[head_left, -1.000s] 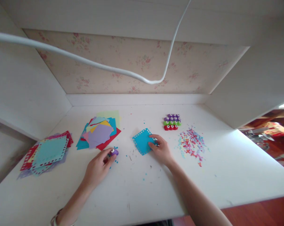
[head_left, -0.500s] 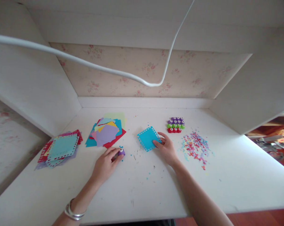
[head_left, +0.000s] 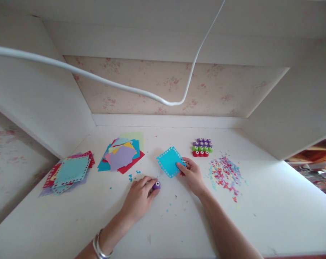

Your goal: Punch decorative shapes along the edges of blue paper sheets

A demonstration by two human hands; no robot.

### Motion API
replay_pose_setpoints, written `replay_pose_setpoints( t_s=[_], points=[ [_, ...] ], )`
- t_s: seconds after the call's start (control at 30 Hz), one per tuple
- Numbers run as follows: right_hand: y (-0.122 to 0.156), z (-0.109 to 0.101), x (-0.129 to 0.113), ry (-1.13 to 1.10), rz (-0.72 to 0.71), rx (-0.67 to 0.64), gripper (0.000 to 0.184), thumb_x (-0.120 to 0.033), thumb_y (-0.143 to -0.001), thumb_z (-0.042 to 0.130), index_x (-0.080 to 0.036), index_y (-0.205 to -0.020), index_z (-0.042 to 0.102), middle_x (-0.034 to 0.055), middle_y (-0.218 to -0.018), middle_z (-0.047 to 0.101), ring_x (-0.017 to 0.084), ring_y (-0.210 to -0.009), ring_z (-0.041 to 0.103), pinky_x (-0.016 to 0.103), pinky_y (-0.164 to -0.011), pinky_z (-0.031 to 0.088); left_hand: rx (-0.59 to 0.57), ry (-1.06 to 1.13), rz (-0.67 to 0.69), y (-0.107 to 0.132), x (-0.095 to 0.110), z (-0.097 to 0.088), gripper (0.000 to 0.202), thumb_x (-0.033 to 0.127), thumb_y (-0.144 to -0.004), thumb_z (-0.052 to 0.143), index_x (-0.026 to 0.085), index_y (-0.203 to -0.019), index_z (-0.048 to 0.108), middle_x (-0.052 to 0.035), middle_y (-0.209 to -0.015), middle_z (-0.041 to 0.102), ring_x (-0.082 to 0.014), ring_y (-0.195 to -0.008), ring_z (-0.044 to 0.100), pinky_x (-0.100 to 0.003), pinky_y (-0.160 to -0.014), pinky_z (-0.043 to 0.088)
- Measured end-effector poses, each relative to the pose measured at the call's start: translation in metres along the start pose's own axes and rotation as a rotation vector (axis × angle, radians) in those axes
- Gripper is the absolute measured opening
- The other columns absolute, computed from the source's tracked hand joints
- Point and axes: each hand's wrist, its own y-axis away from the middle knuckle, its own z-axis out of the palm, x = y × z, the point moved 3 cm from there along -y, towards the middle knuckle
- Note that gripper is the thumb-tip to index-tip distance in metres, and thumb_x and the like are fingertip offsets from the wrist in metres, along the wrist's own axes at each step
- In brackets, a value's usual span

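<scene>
My left hand (head_left: 139, 196) is closed around a small purple paper punch (head_left: 156, 185) that rests on the white desk (head_left: 179, 223). A silver bangle sits on that wrist. My right hand (head_left: 192, 173) pinches the right corner of a blue paper square (head_left: 168, 161) with punched holes along its edges; the square lies flat on the desk. A few blue paper bits (head_left: 132, 176) lie just left of my left hand.
A fan of coloured paper sheets (head_left: 122, 154) lies at centre left. A stack of punched squares (head_left: 69, 169) sits at the far left. A block of purple, green and red punches (head_left: 202, 147) stands behind a heap of confetti (head_left: 225, 172). A white cable (head_left: 119, 85) hangs overhead.
My left hand has slid the purple punch to the right, away from the blue bits and closer to the blue square. My right hand stays on the square's corner.
</scene>
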Motion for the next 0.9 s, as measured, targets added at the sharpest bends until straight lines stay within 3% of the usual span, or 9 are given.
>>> replay_pose_setpoints(
  t_s=[0.17, 0.23, 0.37, 0.47, 0.53, 0.67, 0.8, 0.9],
  points=[
    [0.001, 0.000, -0.003, -0.007, -0.010, 0.000, 0.051, -0.051, -0.070, 0.082, -0.017, -0.105, 0.065, -0.0020, -0.063, 0.064, 0.011, -0.050, 0.053, 0.024, -0.048, 0.044, -0.030, 0.130, -0.013, -0.019, 0.018, 0.012, 0.045, 0.024, -0.079, 0.075, 0.025, -0.123, 0.066, -0.0067, -0.116, 0.068, -0.0252, -0.106, 0.064, -0.040, -0.095, 0.050],
    [0.002, 0.001, -0.005, -0.003, -0.004, -0.004, 0.052, -0.051, -0.070, 0.082, -0.017, -0.105, 0.065, -0.0022, -0.063, 0.063, 0.011, -0.050, 0.053, 0.023, -0.048, 0.044, -0.012, 0.193, -0.056, -0.027, 0.015, 0.007, 0.051, 0.032, -0.078, 0.077, 0.023, -0.127, 0.064, -0.0087, -0.119, 0.067, -0.0240, -0.104, 0.065, -0.037, -0.092, 0.052],
    [0.005, 0.006, -0.008, 0.011, 0.023, -0.049, 0.051, -0.052, -0.070, 0.081, -0.017, -0.105, 0.066, -0.0011, -0.066, 0.064, 0.012, -0.053, 0.054, 0.024, -0.050, 0.045, 0.068, 0.301, -0.225, -0.043, 0.001, -0.013, 0.050, 0.051, -0.090, 0.060, 0.020, -0.129, 0.062, -0.0108, -0.116, 0.070, -0.0211, -0.086, 0.068, -0.030, -0.069, 0.056],
    [0.008, 0.012, -0.008, 0.030, 0.043, -0.111, 0.050, -0.052, -0.070, 0.081, -0.017, -0.103, 0.069, 0.0001, -0.067, 0.065, 0.012, -0.054, 0.054, 0.025, -0.051, 0.045, 0.085, 0.316, -0.259, -0.051, -0.007, -0.024, 0.050, 0.054, -0.089, 0.059, 0.021, -0.127, 0.063, -0.0091, -0.113, 0.072, -0.0203, -0.081, 0.067, -0.029, -0.066, 0.053],
    [0.010, 0.016, -0.008, 0.041, 0.049, -0.144, 0.048, -0.052, -0.070, 0.082, -0.017, -0.101, 0.070, 0.0000, -0.065, 0.064, 0.012, -0.052, 0.053, 0.026, -0.050, 0.044, 0.069, 0.309, -0.249, -0.053, -0.008, -0.027, 0.043, 0.053, -0.088, 0.062, 0.020, -0.114, 0.071, -0.0064, -0.100, 0.075, -0.0195, -0.074, 0.066, -0.028, -0.063, 0.051],
    [0.011, 0.021, -0.007, 0.047, 0.046, -0.189, 0.047, -0.050, -0.070, 0.083, -0.017, -0.102, 0.071, -0.0002, -0.064, 0.064, 0.012, -0.052, 0.052, 0.025, -0.050, 0.042, 0.064, 0.286, -0.237, -0.053, -0.007, -0.030, 0.034, 0.047, -0.092, 0.056, 0.019, -0.089, 0.076, -0.0025, -0.078, 0.074, -0.0181, -0.066, 0.064, -0.027, -0.060, 0.047],
    [0.011, 0.021, -0.008, 0.031, 0.023, -0.183, 0.050, -0.052, -0.071, 0.081, -0.018, -0.106, 0.070, 0.0015, -0.069, 0.068, 0.013, -0.054, 0.055, 0.027, -0.052, 0.045, 0.120, 0.280, -0.276, -0.044, -0.016, -0.044, 0.034, 0.048, -0.091, 0.056, 0.020, -0.086, 0.075, -0.0014, -0.078, 0.074, -0.0188, -0.071, 0.067, -0.027, -0.066, 0.049],
    [0.011, 0.019, -0.008, 0.030, 0.049, -0.180, 0.050, -0.056, -0.071, 0.080, -0.018, -0.102, 0.070, 0.0060, -0.079, 0.072, 0.013, -0.056, 0.057, 0.028, -0.053, 0.047, 0.221, 0.252, -0.376, -0.023, -0.041, -0.070, 0.037, 0.053, -0.088, 0.058, 0.020, -0.088, 0.075, 0.0003, -0.071, 0.072, -0.0191, -0.068, 0.067, -0.026, -0.062, 0.049]
  ],
)
